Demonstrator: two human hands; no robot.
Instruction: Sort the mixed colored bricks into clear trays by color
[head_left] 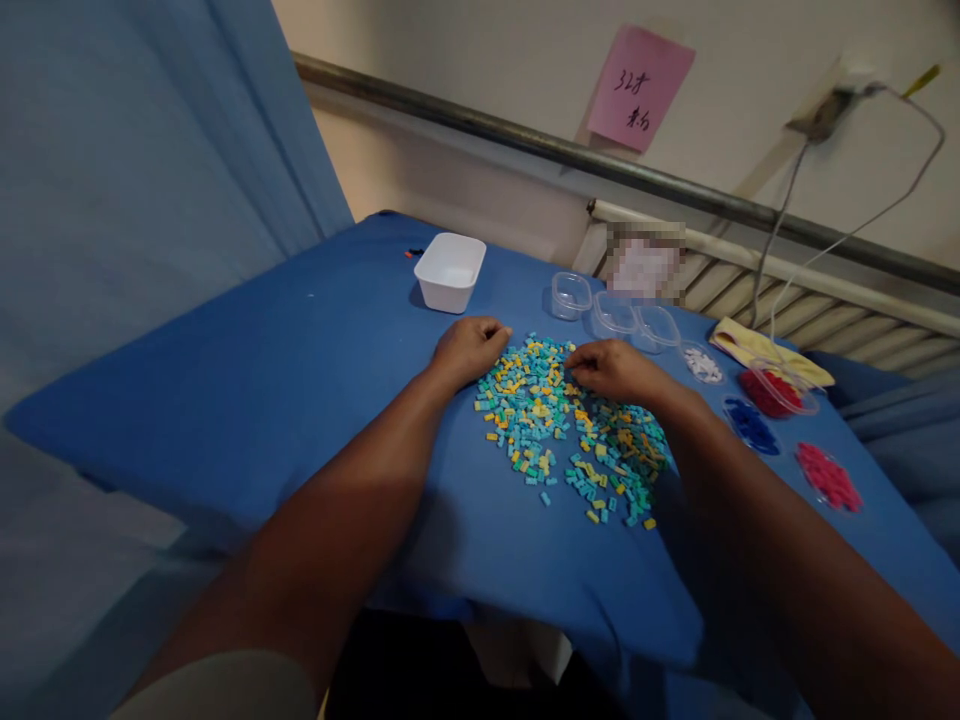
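Note:
A loose pile of small toy bricks (536, 400) in turquoise, green, yellow and orange is spread over the blue cloth (315, 400). My left hand (469, 350) rests at the pile's upper left edge, its fingers curled; whatever it may hold is hidden. Over the upper right of the pile, my right hand (607, 368) has thumb and fingertips drawn together among the bricks. Anything in that pinch is too small to make out. Part of the pile lies in the shadow below my right wrist.
Beyond my left hand stands a white tub (450, 290). Clear plastic containers (615, 315) line the back, near a radiator. To the right are white pieces (703, 365), a tub of red pieces (769, 390), blue pieces (751, 426), pink pieces (829, 476) and a yellow cloth (769, 350).

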